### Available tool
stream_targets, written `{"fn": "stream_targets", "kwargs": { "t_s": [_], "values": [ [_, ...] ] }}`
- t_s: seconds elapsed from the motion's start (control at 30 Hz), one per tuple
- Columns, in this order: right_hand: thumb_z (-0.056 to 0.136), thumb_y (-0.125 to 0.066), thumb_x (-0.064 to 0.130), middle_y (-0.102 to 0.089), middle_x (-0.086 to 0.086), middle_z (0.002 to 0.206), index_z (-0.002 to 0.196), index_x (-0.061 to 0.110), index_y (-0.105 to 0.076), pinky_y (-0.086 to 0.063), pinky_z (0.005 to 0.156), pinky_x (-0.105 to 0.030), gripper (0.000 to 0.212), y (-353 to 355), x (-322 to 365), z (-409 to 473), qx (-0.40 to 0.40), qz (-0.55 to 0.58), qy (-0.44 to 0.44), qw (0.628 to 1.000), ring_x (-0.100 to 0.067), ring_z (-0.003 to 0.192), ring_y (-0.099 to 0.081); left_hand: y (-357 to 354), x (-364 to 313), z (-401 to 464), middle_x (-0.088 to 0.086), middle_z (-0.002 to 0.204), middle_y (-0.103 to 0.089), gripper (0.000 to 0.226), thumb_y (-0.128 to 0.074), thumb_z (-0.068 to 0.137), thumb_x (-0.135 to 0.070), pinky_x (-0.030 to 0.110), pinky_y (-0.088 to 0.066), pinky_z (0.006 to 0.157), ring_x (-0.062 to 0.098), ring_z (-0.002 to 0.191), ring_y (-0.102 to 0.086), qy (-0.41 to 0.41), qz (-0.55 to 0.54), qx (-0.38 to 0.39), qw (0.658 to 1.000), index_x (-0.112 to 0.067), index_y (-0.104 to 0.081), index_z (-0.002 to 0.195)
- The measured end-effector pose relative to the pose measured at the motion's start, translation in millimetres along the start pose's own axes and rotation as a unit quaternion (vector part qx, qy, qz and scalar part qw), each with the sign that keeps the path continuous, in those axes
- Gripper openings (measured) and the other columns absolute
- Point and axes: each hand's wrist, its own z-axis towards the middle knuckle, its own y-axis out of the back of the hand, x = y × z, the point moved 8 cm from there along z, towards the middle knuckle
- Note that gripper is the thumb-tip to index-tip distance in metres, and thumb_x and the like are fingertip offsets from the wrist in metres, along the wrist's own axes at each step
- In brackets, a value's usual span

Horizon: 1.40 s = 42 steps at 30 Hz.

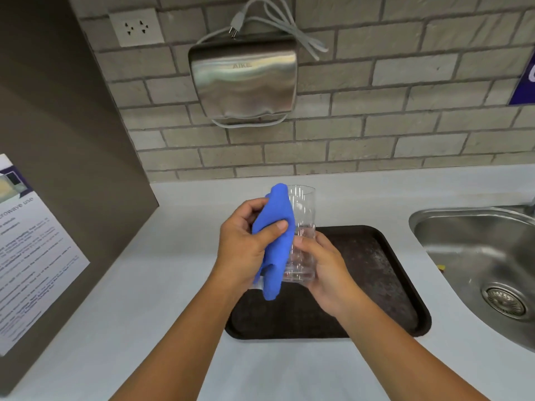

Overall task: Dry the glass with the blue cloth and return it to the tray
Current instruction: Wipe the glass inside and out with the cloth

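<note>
Above the tray (385,273), the right hand (325,273) grips the glass (304,224) while left-hand (243,244) fingers (275,228) press the cloth (275,227) against it.

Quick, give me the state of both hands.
Left hand: closed on the blue cloth, pressing it against the glass.
Right hand: closed around the glass, held above the tray.

steel hand dryer (244,79) on brick wall (405,117), sink (477,256) at right
</note>
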Motion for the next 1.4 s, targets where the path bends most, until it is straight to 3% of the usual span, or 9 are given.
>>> {"fn": "stream_targets", "kwargs": {
  "t_s": [0.23, 0.4, 0.5, 0.6, 0.73, 0.83, 0.93, 1.13, 1.4],
  "values": [
    [0.079, -0.07, 0.029, -0.073, -0.009, 0.093, 0.111, 0.011, -0.066, -0.058, 0.067, -0.04, 0.037, -19, -4, -15, 0.02, 0.034, 0.017, 0.999, -0.026, 0.082, -0.071, 0, -5, -13, -0.004, 0.103, -0.065, 0.022, -0.071, 0.083, -0.033, 0.018, -0.051, 0.067, 0.01, 0.083, -0.066, -0.078, 0.16, -0.061, 0.982, -0.031, -0.055, 0.098],
    [0.065, -0.081, 0.048, -0.073, -0.016, 0.118, 0.12, 0.009, -0.066, -0.057, 0.088, -0.052, 0.069, -25, -4, -20, 0.0, 0.021, 0.024, 1.0, -0.036, 0.108, -0.069, -2, -1, -17, 0.003, 0.107, -0.062, 0.036, -0.071, 0.078, -0.042, 0.034, -0.057, 0.074, 0.021, 0.088, -0.066, -0.072, 0.128, -0.029, 0.989, -0.029, -0.05, 0.104],
    [0.067, -0.079, 0.048, -0.068, -0.024, 0.123, 0.12, 0.009, -0.068, -0.056, 0.089, -0.051, 0.067, -28, -6, -20, 0.005, 0.035, 0.025, 0.999, -0.038, 0.107, -0.068, 2, -3, -16, -0.008, 0.094, -0.065, 0.029, -0.072, 0.075, -0.048, 0.026, -0.056, 0.063, 0.014, 0.077, -0.067, -0.073, 0.116, -0.039, 0.99, -0.038, -0.051, 0.093],
    [0.065, -0.082, 0.049, -0.07, -0.024, 0.116, 0.12, 0.009, -0.069, -0.056, 0.087, -0.05, 0.069, -33, -10, -20, 0.037, 0.06, 0.014, 0.997, -0.035, 0.101, -0.069, 15, 1, -13, -0.016, 0.071, -0.062, 0.014, -0.064, 0.087, -0.045, 0.018, -0.05, 0.054, 0.004, 0.061, -0.061, -0.051, 0.081, -0.093, 0.991, -0.035, -0.054, 0.084],
    [0.064, -0.08, 0.053, -0.073, -0.014, 0.101, 0.108, 0.015, -0.077, -0.053, 0.089, -0.053, 0.058, -33, -17, -18, 0.059, 0.077, -0.013, 0.995, -0.032, 0.092, -0.07, 22, 18, -10, -0.012, 0.068, -0.062, 0.015, -0.058, 0.093, -0.041, 0.022, -0.054, 0.055, 0.008, 0.061, -0.062, 0.02, 0.059, -0.113, 0.992, -0.028, -0.056, 0.088],
    [0.073, -0.074, 0.049, -0.075, -0.012, 0.101, 0.108, 0.016, -0.076, -0.059, 0.078, -0.045, 0.049, -32, -16, -18, 0.064, 0.087, -0.022, 0.994, -0.028, 0.088, -0.072, 9, 4, -19, -0.008, 0.077, -0.062, 0.015, -0.058, 0.09, -0.046, 0.03, -0.056, 0.06, 0.016, 0.067, -0.064, -0.061, 0.128, -0.108, 0.984, -0.033, -0.052, 0.087],
    [0.075, -0.074, 0.048, -0.074, -0.012, 0.105, 0.114, 0.015, -0.074, -0.059, 0.073, -0.041, 0.051, -34, -14, -20, 0.085, 0.108, -0.03, 0.99, -0.027, 0.09, -0.073, -5, -11, -25, -0.013, 0.085, -0.062, 0.013, -0.06, 0.088, -0.042, 0.019, -0.051, 0.062, 0.009, 0.072, -0.063, -0.14, 0.171, -0.079, 0.972, -0.033, -0.052, 0.088],
    [0.068, -0.077, 0.057, -0.071, -0.015, 0.113, 0.122, 0.012, -0.069, -0.055, 0.087, -0.051, 0.071, -38, -18, -21, 0.13, 0.111, -0.064, 0.983, -0.032, 0.099, -0.07, 16, 17, -4, 0.005, 0.085, -0.066, 0.018, -0.051, 0.096, -0.042, 0.026, -0.055, 0.058, 0.014, 0.068, -0.064, 0.06, 0.051, -0.124, 0.989, -0.026, -0.059, 0.095],
    [0.072, -0.07, 0.059, -0.07, -0.023, 0.122, 0.125, 0.007, -0.064, -0.059, 0.081, -0.05, 0.075, -23, -15, -21, 0.032, 0.046, -0.036, 0.998, -0.041, 0.106, -0.069, 23, 15, -12, -0.014, 0.071, -0.06, 0.02, -0.055, 0.092, -0.046, 0.017, -0.051, 0.052, 0.0, 0.057, -0.057, 0.009, 0.082, -0.177, 0.981, -0.027, -0.053, 0.088]
  ]
}}
